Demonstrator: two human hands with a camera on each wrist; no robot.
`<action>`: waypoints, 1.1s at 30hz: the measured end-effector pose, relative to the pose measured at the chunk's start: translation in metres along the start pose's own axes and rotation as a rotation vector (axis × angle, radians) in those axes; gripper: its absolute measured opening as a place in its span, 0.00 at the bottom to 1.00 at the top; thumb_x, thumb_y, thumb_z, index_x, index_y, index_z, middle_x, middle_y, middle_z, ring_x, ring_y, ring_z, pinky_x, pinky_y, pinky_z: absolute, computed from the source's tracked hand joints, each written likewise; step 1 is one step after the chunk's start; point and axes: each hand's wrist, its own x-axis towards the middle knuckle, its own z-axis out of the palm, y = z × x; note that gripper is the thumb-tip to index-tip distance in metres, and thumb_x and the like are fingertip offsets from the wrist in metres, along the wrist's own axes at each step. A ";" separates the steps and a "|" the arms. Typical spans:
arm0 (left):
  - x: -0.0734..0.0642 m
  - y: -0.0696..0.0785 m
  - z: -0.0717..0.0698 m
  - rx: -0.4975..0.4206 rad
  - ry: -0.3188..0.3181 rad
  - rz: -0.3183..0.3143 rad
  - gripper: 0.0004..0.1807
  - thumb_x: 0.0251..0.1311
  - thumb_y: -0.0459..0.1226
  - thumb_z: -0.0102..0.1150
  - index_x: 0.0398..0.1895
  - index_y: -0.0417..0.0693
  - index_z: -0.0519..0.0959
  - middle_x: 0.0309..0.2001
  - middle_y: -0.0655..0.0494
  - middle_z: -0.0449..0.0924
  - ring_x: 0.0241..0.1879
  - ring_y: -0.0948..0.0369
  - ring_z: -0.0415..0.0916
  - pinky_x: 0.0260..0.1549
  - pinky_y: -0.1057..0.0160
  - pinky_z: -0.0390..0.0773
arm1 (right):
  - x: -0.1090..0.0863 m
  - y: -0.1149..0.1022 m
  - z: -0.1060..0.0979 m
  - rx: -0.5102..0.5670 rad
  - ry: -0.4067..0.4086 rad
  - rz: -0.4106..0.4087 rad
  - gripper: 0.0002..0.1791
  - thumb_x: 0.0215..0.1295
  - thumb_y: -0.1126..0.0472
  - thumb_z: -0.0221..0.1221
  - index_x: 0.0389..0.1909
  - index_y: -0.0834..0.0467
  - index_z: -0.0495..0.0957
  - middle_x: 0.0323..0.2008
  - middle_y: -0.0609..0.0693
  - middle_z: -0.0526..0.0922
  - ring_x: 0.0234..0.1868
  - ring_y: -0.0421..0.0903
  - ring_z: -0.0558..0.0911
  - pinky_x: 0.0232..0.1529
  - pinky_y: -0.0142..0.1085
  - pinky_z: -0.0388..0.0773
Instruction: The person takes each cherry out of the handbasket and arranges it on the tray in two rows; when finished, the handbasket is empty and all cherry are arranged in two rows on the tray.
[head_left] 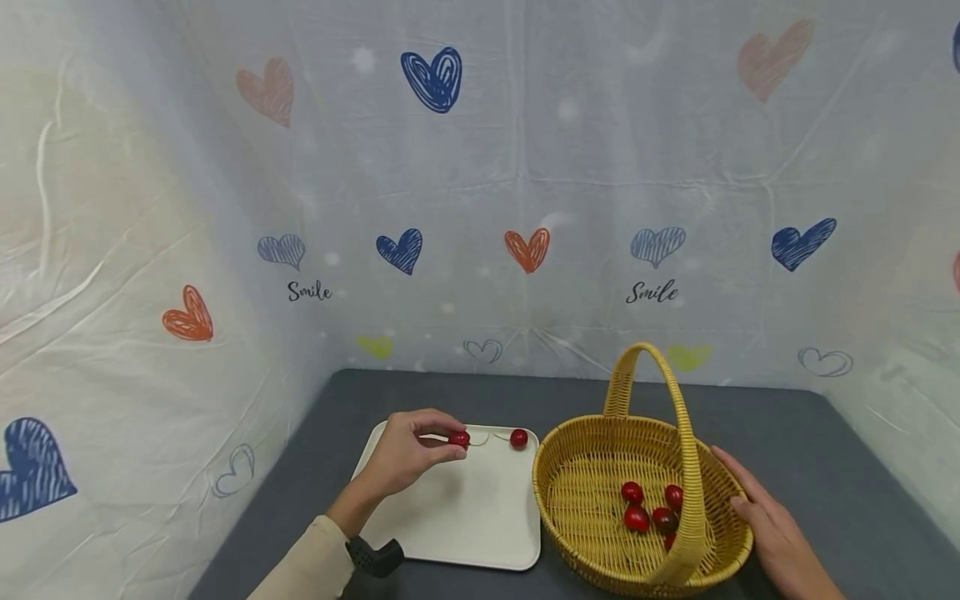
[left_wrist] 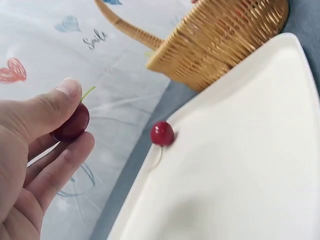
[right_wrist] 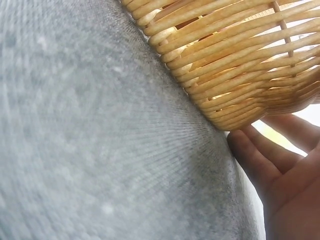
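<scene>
My left hand (head_left: 415,448) is over the far part of a white tray (head_left: 480,525), pinching a red cherry (left_wrist: 75,122) between thumb and fingers. A thin green stem sticks out of that cherry. Another cherry (head_left: 518,439), stem attached, lies on the tray near its far right corner. To the right of the tray stands a yellow wicker basket (head_left: 581,450) with a tall handle and several cherries (head_left: 637,518) inside. My right hand (head_left: 772,521) touches the basket's right side, its fingers fairly straight along the weave and the thumb by the rim.
Dark grey cloth (head_left: 825,450) covers the table. Pale curtains (head_left: 480,167) printed with hearts hang behind it and at both sides. The basket's handle (head_left: 678,417) arches above the cherries in it.
</scene>
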 end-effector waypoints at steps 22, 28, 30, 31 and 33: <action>0.042 -0.055 0.034 0.207 0.004 -0.050 0.14 0.57 0.29 0.83 0.46 0.47 0.92 0.44 0.54 0.92 0.44 0.59 0.91 0.42 0.65 0.91 | 0.000 -0.003 0.001 0.015 0.002 0.001 0.32 0.94 0.52 0.37 0.91 0.50 0.47 0.85 0.67 0.57 0.66 0.13 0.64 0.48 0.28 0.84; 0.049 -0.057 0.044 0.284 0.009 -0.030 0.12 0.58 0.32 0.83 0.45 0.49 0.92 0.41 0.56 0.93 0.40 0.63 0.90 0.42 0.66 0.91 | 0.000 -0.003 0.000 0.041 -0.008 0.009 0.32 0.94 0.51 0.37 0.91 0.49 0.47 0.85 0.68 0.56 0.62 0.08 0.60 0.48 0.29 0.84; 0.050 -0.059 0.047 0.315 0.018 -0.032 0.12 0.58 0.33 0.83 0.45 0.49 0.92 0.41 0.57 0.93 0.39 0.65 0.89 0.41 0.67 0.89 | 0.000 -0.003 0.000 0.044 -0.011 0.010 0.32 0.94 0.50 0.37 0.91 0.47 0.47 0.86 0.56 0.55 0.63 0.08 0.59 0.49 0.28 0.84; 0.050 -0.059 0.048 0.331 0.023 -0.031 0.12 0.59 0.33 0.83 0.45 0.49 0.92 0.40 0.58 0.93 0.39 0.66 0.88 0.41 0.68 0.89 | 0.000 -0.002 0.001 0.041 -0.009 0.008 0.32 0.94 0.50 0.37 0.91 0.46 0.47 0.85 0.50 0.55 0.63 0.08 0.59 0.50 0.27 0.83; 0.050 -0.061 0.051 0.355 0.033 -0.025 0.12 0.59 0.34 0.83 0.45 0.49 0.92 0.40 0.59 0.93 0.39 0.66 0.87 0.40 0.68 0.88 | 0.000 -0.001 0.001 0.030 -0.001 -0.002 0.32 0.94 0.50 0.37 0.91 0.45 0.48 0.82 0.37 0.54 0.64 0.08 0.57 0.52 0.26 0.82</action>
